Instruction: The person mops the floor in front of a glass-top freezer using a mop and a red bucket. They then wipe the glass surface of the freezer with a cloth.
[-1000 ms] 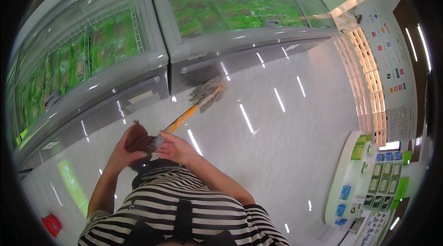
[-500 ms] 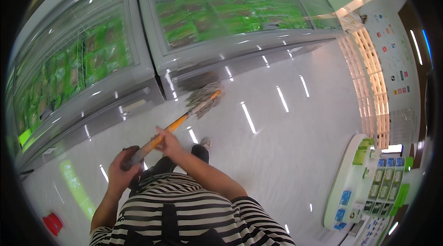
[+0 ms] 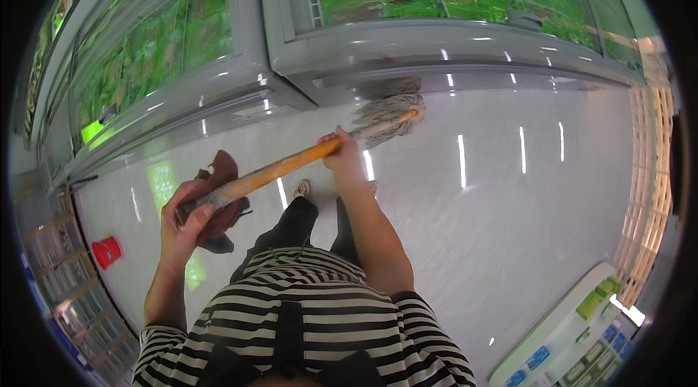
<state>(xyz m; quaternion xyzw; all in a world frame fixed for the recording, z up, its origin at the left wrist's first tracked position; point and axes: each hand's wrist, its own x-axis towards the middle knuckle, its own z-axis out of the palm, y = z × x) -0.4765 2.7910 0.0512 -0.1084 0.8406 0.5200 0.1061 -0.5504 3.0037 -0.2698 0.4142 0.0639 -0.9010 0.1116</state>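
Note:
A string mop with a worn yellow handle (image 3: 283,167) slants up to the right across my front. Its grey string head (image 3: 385,117) rests on the floor against the base of a freezer. My left hand (image 3: 178,223) is closed around the handle's near end, with a brown cloth (image 3: 224,169) bunched beneath that hand and the handle. Farther along, close to the mop head, my right hand (image 3: 343,153) wraps around the handle.
Glass-topped chest freezers (image 3: 378,42) full of green packages line the far side. A red bucket (image 3: 106,252) stands on the floor at the left, near a shelf rack (image 3: 69,278). At the lower right is a white display counter (image 3: 538,329); wooden slats (image 3: 641,162) stand behind it.
My right hand has slid up the handle toward the mop head, farther from my left hand. More of the brown cloth shows at my left hand. The view has turned.

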